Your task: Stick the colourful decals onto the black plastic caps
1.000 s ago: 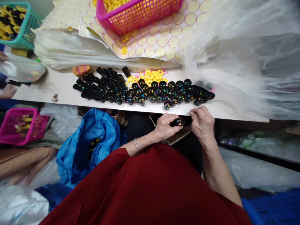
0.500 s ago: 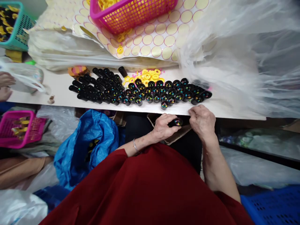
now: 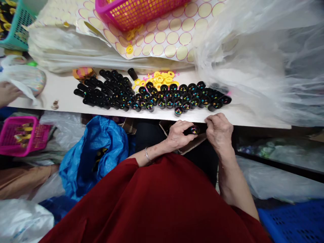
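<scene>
My left hand (image 3: 180,135) is closed around a small black tube (image 3: 194,129) just below the table's front edge. Bright coloured bits show in the tube's open end, which points right. Close to that end, my right hand (image 3: 219,131) is closed, fingertips pinched together at the table edge; what they hold, if anything, is hidden. Several black tubes (image 3: 178,110) stand in rows on the table, with coloured bits inside. Further left, more black tubes (image 3: 108,89) lean or lie packed together. Behind the rows is a pile of yellow rings (image 3: 162,78) among small pink bits.
A pink basket (image 3: 136,17) stands on a sheet printed with circles (image 3: 174,37). Clear plastic (image 3: 243,67) covers the table's right side. At far left, another person's hand (image 3: 8,94) touches a plastic bag (image 3: 22,77). A blue sack (image 3: 76,158) sits beside my left arm.
The view has shifted slightly. My left hand keeps hold of the black tube, and my right hand stays pinched near it. The other person's hand has moved over the plastic bag.
</scene>
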`<state>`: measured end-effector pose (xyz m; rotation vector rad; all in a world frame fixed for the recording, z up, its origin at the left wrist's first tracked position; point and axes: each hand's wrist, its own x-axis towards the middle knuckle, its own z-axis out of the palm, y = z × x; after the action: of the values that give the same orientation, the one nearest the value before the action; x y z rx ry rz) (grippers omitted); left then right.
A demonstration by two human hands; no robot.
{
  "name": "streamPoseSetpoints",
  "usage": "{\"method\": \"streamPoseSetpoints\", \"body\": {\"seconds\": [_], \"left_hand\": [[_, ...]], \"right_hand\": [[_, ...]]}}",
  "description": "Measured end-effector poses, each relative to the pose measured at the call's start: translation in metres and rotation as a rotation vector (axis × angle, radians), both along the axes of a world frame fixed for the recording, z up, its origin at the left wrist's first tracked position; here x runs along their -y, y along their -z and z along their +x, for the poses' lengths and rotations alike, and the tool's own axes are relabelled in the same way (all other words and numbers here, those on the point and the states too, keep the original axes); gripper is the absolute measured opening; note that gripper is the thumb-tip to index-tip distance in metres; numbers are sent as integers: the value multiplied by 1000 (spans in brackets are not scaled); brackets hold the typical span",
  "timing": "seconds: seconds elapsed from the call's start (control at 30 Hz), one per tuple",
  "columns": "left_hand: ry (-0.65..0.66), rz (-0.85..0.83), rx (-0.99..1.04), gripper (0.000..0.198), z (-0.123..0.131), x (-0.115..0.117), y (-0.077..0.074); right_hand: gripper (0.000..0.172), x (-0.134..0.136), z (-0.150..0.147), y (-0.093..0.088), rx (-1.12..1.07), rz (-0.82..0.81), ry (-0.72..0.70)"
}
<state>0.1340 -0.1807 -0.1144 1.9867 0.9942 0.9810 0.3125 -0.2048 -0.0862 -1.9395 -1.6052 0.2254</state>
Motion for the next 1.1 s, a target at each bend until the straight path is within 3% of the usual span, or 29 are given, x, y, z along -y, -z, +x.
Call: {"method": "streamPoseSetpoints", "body": {"seconds": [0.13,0.3,0.83,1.1], "left_hand": [[13,61,0,24,-1,0,-3],[66,85,-95,22,-3,1,-3],[71,185,-145,16,-5,2,-5],[116,205,-75,16,-5,0,-3]], "right_hand": [[12,13,-8,-17,-133,154,-137],[10,31,-20,-34,-204,161,-252],[11,30,-28,-28,-48,170,-349],[20,31,-31,-33,93,154,-376]]}}
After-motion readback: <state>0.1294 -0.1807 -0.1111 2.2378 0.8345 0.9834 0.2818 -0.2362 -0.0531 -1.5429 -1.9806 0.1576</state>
